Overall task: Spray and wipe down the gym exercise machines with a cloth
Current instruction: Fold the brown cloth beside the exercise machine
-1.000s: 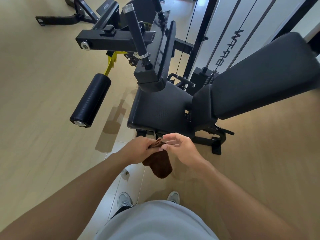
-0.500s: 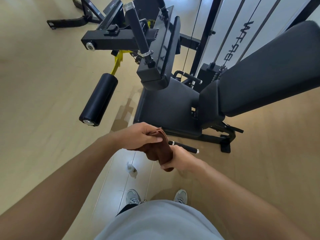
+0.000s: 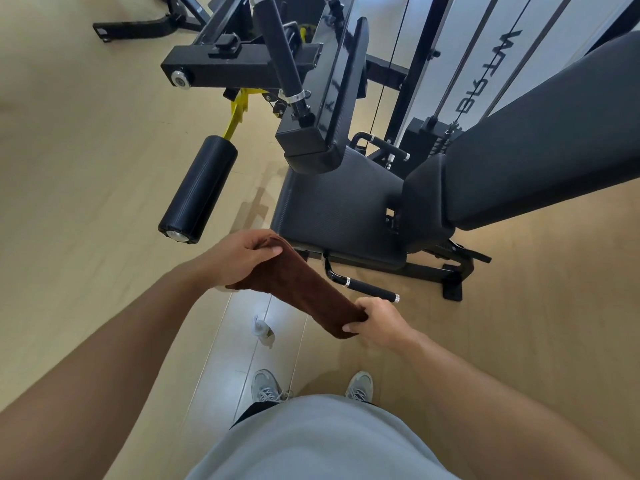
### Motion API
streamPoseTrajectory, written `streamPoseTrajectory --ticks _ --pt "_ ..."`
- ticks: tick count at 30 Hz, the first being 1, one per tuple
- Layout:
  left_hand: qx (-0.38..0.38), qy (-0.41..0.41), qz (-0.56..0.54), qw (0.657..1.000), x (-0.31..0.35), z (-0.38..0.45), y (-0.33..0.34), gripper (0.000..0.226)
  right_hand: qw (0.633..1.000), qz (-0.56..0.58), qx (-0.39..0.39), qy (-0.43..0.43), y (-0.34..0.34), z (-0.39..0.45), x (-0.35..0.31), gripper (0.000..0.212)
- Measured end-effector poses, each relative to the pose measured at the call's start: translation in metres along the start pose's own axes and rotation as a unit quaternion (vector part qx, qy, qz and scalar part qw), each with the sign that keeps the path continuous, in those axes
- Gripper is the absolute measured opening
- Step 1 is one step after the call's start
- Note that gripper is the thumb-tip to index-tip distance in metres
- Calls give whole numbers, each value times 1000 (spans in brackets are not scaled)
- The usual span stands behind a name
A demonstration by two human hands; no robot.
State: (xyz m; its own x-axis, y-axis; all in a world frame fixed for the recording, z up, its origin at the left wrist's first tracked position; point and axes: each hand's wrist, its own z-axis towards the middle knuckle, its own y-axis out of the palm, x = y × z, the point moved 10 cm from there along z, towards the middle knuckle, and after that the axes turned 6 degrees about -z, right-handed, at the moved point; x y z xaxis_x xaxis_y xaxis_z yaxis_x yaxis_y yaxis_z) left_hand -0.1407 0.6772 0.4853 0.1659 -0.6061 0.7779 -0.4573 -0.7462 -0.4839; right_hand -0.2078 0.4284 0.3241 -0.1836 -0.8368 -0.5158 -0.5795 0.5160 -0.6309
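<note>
A brown cloth [image 3: 301, 292] is stretched between both hands in front of a black leg machine. My left hand [image 3: 239, 258] grips its upper end, just short of the seat pad [image 3: 339, 213]. My right hand [image 3: 377, 322] pinches the lower end, below the chrome-tipped side handle [image 3: 370, 289]. A clear spray bottle [image 3: 263, 332] lies on the floor under the cloth. The black backrest [image 3: 540, 161] rises to the right, and the foam leg roller [image 3: 199, 190] hangs on a yellow arm to the left.
The thigh pad [image 3: 329, 98] and an upright black grip bar [image 3: 280, 53] stand over the seat's far end. Cables and the weight stack [image 3: 429, 133] run behind it. Another machine's base [image 3: 138, 27] lies far left. My shoes [image 3: 266, 388] stand on wood flooring.
The hands have pulled apart, drawing the bunched cloth out into a long strip: left hand up toward the seat, right hand down and to the right. The view has closed in on the machine.
</note>
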Motion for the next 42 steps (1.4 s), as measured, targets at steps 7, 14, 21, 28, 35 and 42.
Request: streamPoseTrajectory --ticks 7,14,21,28,35,42 --pt "89 -51 36 994 -66 8 -22 18 992 100 70 44 -37 -10 24 22" --pt "112 -152 -4 982 -111 4 -14 25 978 153 129 61 -54 -15 28 22" --pt "179 -284 -339 879 -166 4 11 33 974 188 129 10 -53 -18 5 26" --pt "248 -316 -333 853 -201 10 4 23 976 165 132 -47 -57 -24 -26 34" --pt "275 -302 -392 824 -197 17 9 42 975 154 139 -74 -61 -35 -40 25" --pt "101 -103 -203 968 -101 33 8 69 979 67 79 -176 -60 -39 -93 21"
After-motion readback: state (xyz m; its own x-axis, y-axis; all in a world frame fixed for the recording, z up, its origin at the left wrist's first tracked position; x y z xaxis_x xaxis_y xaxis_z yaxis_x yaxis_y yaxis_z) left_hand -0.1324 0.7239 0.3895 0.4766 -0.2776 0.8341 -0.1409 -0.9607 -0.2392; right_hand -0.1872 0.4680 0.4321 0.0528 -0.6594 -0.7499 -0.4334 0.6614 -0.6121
